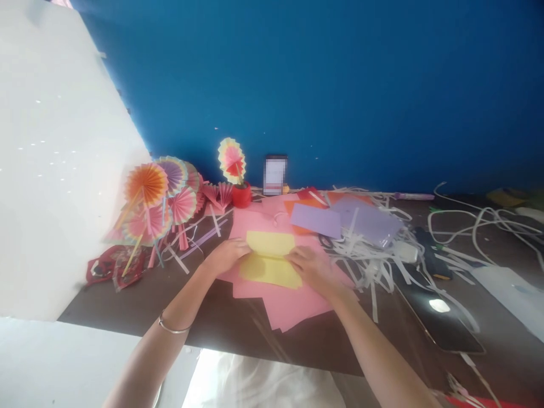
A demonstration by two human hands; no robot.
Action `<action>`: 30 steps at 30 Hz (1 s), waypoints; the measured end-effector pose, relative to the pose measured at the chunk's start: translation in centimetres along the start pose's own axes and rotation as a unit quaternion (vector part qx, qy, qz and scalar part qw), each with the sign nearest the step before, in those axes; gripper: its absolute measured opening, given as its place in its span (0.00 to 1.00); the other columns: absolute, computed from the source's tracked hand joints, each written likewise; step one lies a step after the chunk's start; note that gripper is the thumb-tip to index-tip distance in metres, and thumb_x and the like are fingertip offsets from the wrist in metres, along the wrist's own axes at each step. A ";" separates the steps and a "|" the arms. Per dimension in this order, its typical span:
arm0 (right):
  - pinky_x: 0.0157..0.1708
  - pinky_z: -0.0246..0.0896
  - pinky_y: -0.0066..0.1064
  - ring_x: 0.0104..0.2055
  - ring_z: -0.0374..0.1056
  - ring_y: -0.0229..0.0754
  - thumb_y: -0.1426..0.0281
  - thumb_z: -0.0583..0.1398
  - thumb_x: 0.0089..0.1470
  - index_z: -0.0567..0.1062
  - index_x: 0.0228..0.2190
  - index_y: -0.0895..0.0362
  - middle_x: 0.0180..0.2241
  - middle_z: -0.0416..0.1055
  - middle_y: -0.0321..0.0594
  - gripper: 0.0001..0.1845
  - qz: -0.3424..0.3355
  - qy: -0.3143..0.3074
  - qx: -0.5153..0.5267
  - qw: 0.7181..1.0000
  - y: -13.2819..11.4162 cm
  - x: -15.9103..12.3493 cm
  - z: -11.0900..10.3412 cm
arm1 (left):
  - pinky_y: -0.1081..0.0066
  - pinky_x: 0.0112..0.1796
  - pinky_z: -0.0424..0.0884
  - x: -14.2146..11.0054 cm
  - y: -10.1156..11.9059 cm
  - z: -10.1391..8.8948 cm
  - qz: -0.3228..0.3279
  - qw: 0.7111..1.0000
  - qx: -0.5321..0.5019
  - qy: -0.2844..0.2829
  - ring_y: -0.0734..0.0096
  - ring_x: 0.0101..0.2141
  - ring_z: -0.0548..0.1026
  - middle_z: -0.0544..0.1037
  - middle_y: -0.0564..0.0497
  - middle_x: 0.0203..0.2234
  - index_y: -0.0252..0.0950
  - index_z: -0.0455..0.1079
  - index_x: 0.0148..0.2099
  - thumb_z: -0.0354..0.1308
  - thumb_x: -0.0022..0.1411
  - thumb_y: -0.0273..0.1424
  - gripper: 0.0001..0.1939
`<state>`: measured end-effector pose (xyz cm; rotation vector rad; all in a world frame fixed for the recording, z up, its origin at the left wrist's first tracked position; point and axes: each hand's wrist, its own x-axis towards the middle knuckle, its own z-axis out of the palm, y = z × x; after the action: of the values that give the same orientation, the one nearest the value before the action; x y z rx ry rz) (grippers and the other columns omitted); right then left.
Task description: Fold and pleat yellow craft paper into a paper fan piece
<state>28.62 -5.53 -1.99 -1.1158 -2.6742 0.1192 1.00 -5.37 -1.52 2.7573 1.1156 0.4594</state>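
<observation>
A yellow sheet of paper (270, 274) lies in front of me with a raised fold running across its middle. My left hand (228, 255) is closed on the left end of that fold, fingertips pinched together. At the opposite end, my right hand (309, 268) pinches the paper's right edge. Beneath the sheet are several overlapping pink papers (289, 314), spread at different angles on the dark table (212, 309).
Pleated paper fans (147, 184) crowd the left side, and one stands in a red pot (242, 195). White paper strips (374, 272), purple sheets (317, 220), a phone (446, 326) and white cables (480, 226) cover the right. A blue wall (318, 85) rises behind.
</observation>
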 end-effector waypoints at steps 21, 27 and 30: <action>0.30 0.59 0.31 0.34 0.65 0.41 0.69 0.52 0.56 0.68 0.29 0.54 0.30 0.69 0.38 0.07 0.118 0.058 0.095 0.987 -1.8 1.1 -0.5 | 0.71 0.37 0.66 0.1 1.1 0.7 -0.120 0.989 -0.077 0.026 0.70 0.34 0.70 0.73 0.48 0.31 0.34 0.73 0.29 0.53 0.61 0.31 0.11; 0.28 0.56 0.30 0.31 0.63 0.41 0.71 0.51 0.56 0.63 0.24 0.54 0.27 0.67 0.38 0.09 0.128 0.028 0.104 0.986 -2.6 1.1 -0.9 | 0.73 0.30 0.65 0.5 0.7 1.4 -0.170 0.967 -0.173 0.072 0.73 0.28 0.68 0.72 0.51 0.28 0.34 0.71 0.36 0.58 0.57 0.38 0.11; 0.26 0.54 0.31 0.28 0.61 0.40 0.70 0.51 0.57 0.62 0.23 0.54 0.25 0.66 0.37 0.10 0.123 0.040 0.081 0.988 -2.4 0.9 -0.5 | 0.72 0.30 0.65 0.5 0.5 1.7 -0.163 0.965 -0.198 0.064 0.73 0.28 0.68 0.72 0.51 0.29 0.35 0.72 0.38 0.58 0.56 0.38 0.12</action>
<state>26.54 -6.59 -0.90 -1.3600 -2.3987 0.3210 2.29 -5.40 -2.89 2.1801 1.3095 0.7303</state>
